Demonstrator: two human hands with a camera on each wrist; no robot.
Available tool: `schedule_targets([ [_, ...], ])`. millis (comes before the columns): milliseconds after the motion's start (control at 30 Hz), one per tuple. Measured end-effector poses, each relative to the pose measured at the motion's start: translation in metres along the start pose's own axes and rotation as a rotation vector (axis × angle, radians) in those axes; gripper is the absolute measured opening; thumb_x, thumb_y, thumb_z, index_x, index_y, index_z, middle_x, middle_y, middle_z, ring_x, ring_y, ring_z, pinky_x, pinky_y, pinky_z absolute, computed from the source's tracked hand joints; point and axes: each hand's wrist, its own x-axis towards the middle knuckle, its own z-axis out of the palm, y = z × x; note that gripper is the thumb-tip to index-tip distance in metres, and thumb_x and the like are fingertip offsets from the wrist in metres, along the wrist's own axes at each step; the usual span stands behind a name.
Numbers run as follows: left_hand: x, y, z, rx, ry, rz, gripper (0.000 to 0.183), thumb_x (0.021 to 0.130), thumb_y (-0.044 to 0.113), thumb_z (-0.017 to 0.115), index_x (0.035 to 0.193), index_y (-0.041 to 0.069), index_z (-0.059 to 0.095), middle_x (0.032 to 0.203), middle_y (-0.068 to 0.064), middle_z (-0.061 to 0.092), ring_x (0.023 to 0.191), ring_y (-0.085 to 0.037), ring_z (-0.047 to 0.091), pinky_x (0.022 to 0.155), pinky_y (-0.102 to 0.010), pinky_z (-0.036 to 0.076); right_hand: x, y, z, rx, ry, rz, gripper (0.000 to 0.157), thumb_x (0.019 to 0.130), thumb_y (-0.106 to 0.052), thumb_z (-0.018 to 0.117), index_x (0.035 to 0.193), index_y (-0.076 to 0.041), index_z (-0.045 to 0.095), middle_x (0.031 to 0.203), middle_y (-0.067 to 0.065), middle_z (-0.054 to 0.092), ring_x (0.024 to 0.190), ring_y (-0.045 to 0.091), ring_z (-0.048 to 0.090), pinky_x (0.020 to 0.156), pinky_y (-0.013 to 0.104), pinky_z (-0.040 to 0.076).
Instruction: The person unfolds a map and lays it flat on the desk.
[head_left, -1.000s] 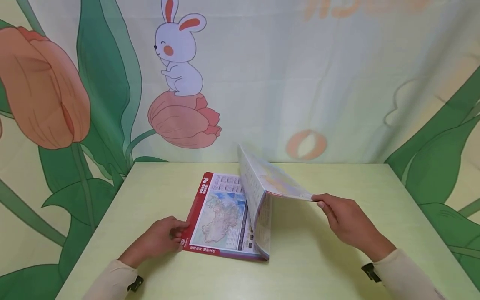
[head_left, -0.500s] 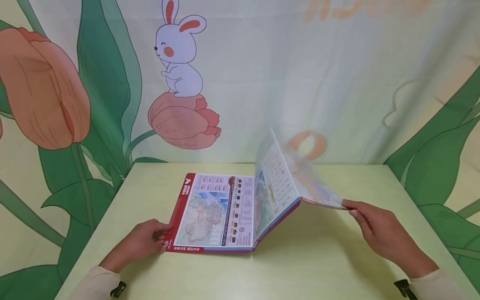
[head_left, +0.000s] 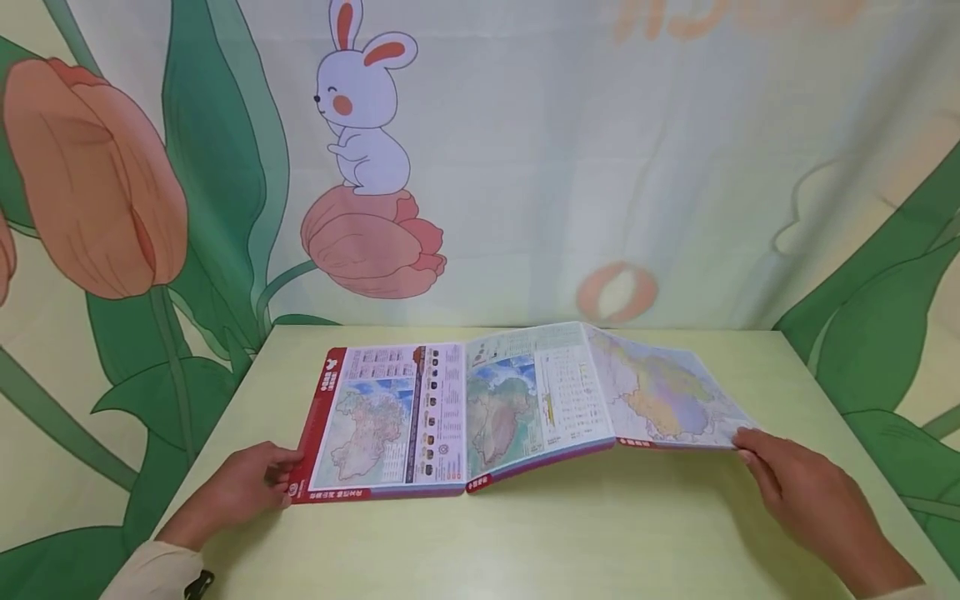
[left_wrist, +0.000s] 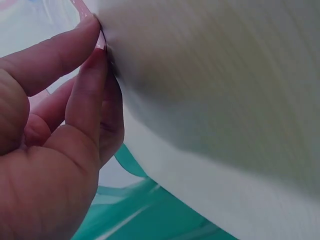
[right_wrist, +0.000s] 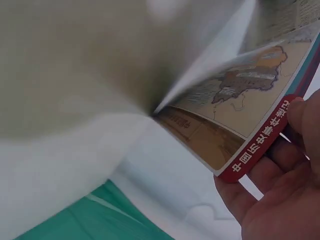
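Note:
A fold-out map [head_left: 501,417] with a red left border lies across the table, its panels spread side by side. Its left panel lies flat, while the middle and right panels stand raised in a shallow peak. My left hand [head_left: 238,485] pinches the red left edge near the front corner; the left wrist view shows thumb and fingers [left_wrist: 82,100] meeting at that edge. At the other end, my right hand [head_left: 813,496] grips the right panel's near corner between thumb and fingers. The right wrist view shows the map's printed underside [right_wrist: 240,95] with a red strip.
The pale yellow-green table [head_left: 517,542] extends in front of the map. Behind it hangs a cloth backdrop [head_left: 510,167] printed with tulips and a rabbit, close to the table's far edge.
My right hand has moved right and slightly down, drawing the folded panels out from a steep fold to a low peak. My left hand and the left panel have shifted left.

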Motion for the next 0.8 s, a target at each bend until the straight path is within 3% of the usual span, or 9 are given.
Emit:
schedule_targets([
  [167,-0.003,-0.012,-0.01,0.021,0.012,0.032,0.062,0.084,-0.007,0.082,0.142,-0.009,0.06,0.113,-0.014,0.068,0.096,-0.024,0.064,0.074,-0.031,0.058,-0.017,0.008,0.017,-0.009,-0.024,-0.058,0.033,0.084,-0.01,0.086,0.115,-0.013,0.076,0.108,0.009,0.081,0.092,0.035,0.078,0.072,0.052,0.061],
  [267,-0.003,-0.017,-0.014,0.045,0.016,0.044,0.062,0.084,-0.008,0.081,0.142,-0.009,0.06,0.109,-0.013,0.068,0.095,-0.023,0.064,0.073,-0.031,0.056,-0.026,0.01,0.025,-0.017,-0.105,-0.04,0.031,0.081,-0.014,0.089,0.11,-0.015,0.079,0.103,0.005,0.082,0.087,0.032,0.079,0.071,0.049,0.062],
  [400,-0.002,-0.02,-0.017,0.09,0.032,0.064,0.061,0.082,-0.007,0.083,0.14,-0.009,0.062,0.104,-0.011,0.068,0.091,-0.021,0.061,0.071,-0.03,0.054,-0.035,0.011,0.03,-0.022,-0.249,0.005,0.025,0.085,-0.019,0.087,0.109,-0.015,0.081,0.104,0.006,0.082,0.087,0.03,0.079,0.073,0.048,0.062],
  [600,-0.001,-0.024,-0.016,0.163,0.027,0.092,0.056,0.084,-0.005,0.081,0.138,-0.009,0.064,0.096,-0.008,0.065,0.087,-0.021,0.057,0.07,-0.031,0.049,-0.035,0.007,0.029,-0.052,-0.333,0.011,0.028,0.087,-0.026,0.085,0.112,-0.015,0.079,0.11,0.007,0.081,0.093,0.03,0.079,0.076,0.05,0.062],
  [700,-0.002,-0.02,-0.016,0.223,-0.014,0.087,0.053,0.088,0.001,0.08,0.138,-0.008,0.065,0.098,-0.009,0.066,0.088,-0.022,0.056,0.072,-0.035,0.051,-0.035,0.004,0.025,-0.082,-0.357,-0.026,0.026,0.088,-0.028,0.085,0.109,-0.018,0.075,0.113,0.005,0.08,0.091,0.028,0.078,0.072,0.048,0.062],
  [800,-0.005,-0.005,-0.019,0.293,-0.031,0.056,0.059,0.09,0.017,0.083,0.142,-0.004,0.063,0.112,-0.014,0.07,0.095,-0.025,0.06,0.077,-0.042,0.057,-0.033,0.0,0.02,-0.113,-0.343,-0.076,0.032,0.084,-0.031,0.089,0.108,-0.018,0.074,0.114,0.006,0.079,0.088,0.027,0.077,0.069,0.046,0.062],
])
